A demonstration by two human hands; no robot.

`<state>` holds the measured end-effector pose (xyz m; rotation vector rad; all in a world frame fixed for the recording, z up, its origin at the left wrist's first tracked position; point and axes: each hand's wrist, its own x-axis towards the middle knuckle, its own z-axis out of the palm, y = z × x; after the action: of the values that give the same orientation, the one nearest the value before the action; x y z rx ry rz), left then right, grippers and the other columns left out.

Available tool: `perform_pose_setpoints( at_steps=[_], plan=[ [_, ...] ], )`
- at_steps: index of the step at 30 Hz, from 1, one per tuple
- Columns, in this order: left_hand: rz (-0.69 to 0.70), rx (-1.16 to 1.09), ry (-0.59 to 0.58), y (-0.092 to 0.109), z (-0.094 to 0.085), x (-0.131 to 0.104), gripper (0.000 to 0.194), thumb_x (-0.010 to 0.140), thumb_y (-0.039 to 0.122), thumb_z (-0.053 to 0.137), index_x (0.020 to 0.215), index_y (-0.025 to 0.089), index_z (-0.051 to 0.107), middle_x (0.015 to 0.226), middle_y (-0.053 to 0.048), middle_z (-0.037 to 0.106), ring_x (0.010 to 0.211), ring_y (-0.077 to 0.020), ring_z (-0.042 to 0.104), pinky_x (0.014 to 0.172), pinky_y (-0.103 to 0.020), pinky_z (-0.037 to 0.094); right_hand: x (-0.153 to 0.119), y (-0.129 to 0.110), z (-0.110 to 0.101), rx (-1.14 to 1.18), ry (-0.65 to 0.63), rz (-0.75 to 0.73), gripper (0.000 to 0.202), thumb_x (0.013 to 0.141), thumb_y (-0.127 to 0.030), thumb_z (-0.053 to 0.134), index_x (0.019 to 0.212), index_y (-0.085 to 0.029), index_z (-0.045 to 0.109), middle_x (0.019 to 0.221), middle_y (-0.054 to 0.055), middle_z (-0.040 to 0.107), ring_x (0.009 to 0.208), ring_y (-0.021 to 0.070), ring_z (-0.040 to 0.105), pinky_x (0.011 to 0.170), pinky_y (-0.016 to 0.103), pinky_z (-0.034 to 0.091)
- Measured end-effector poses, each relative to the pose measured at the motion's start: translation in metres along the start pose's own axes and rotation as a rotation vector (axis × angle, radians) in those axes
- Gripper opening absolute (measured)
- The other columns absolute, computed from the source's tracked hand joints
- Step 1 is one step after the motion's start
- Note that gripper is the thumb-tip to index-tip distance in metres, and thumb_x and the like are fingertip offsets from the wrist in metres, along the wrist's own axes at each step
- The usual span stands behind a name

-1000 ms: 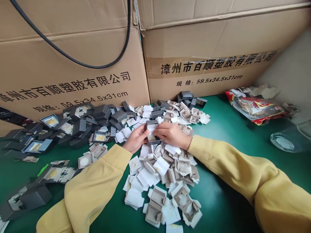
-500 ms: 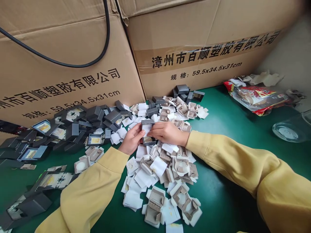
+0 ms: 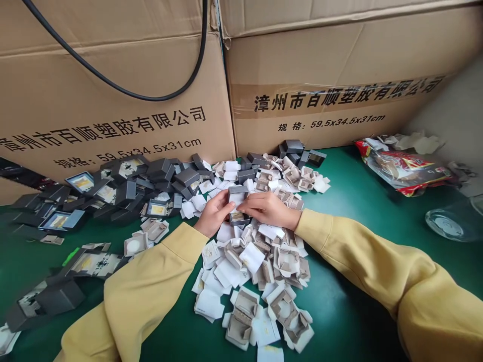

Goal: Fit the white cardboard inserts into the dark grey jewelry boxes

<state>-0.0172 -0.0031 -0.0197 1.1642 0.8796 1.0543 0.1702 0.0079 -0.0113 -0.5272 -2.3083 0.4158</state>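
Above the paper pile, my left hand (image 3: 215,213) is closed around the left side of a small dark grey box (image 3: 238,191). The box is held upright, with a white card (image 3: 237,198) on its face and a yellowish patch near its lower end. From the right, my right hand (image 3: 269,208) reaches onto the box, its fingers bunched together at the white card. Its fingertips are partly hidden, so the exact grip is hard to see. Under and below both hands spread white cards (image 3: 252,257) and folded cardboard inserts (image 3: 241,317).
A heap of dark grey boxes (image 3: 126,193) lies at the left, some showing yellow-and-white insides. Large cartons (image 3: 339,55) wall off the back, with a black cable (image 3: 151,98) hanging before one. A red plastic packet (image 3: 403,168) and a clear glass vessel (image 3: 449,223) lie right.
The whole view has shifted slightly, so things appear further right and a little lower at the back. Both hands keep nearly the same hold on the dark grey box.
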Motion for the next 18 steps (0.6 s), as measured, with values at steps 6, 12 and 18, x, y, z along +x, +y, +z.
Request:
perform_pose_setpoints(
  at_steps=[6, 12, 18],
  plan=[
    [-0.018, -0.103, 0.008, 0.0014, 0.0018, -0.0011, 0.040, 0.073, 0.022, 0.062, 0.111, 0.018, 0.051, 0.112, -0.007, 0.061, 0.104, -0.0223, 0.056, 0.081, -0.031, 0.046, 0.0014, -0.0084, -0.0054, -0.108, 0.056, 0.040, 0.023, 0.090, -0.025, 0.042, 0.091, -0.015, 0.063, 0.081, 0.007, 0.062, 0.076, 0.0161, 0.051, 0.071, 0.030, 0.044],
    [-0.048, -0.129, 0.031, 0.0039, 0.0026, -0.0022, 0.047, 0.069, 0.022, 0.064, 0.115, 0.020, 0.050, 0.117, -0.008, 0.059, 0.107, -0.0250, 0.054, 0.082, -0.035, 0.046, 0.0020, -0.0072, -0.0059, -0.224, -0.060, 0.100, 0.036, 0.091, -0.038, 0.037, 0.087, -0.018, 0.066, 0.084, 0.008, 0.053, 0.080, 0.0182, 0.044, 0.069, 0.031, 0.041],
    [-0.047, -0.131, 0.029, 0.0015, 0.0012, -0.0016, 0.048, 0.068, 0.022, 0.065, 0.114, 0.019, 0.051, 0.116, -0.009, 0.059, 0.107, -0.0255, 0.053, 0.087, -0.037, 0.044, 0.0025, -0.0061, -0.0044, -0.221, -0.163, 0.098, 0.038, 0.092, -0.039, 0.035, 0.093, -0.017, 0.066, 0.081, 0.008, 0.052, 0.078, 0.0179, 0.044, 0.070, 0.031, 0.040]
  ],
)
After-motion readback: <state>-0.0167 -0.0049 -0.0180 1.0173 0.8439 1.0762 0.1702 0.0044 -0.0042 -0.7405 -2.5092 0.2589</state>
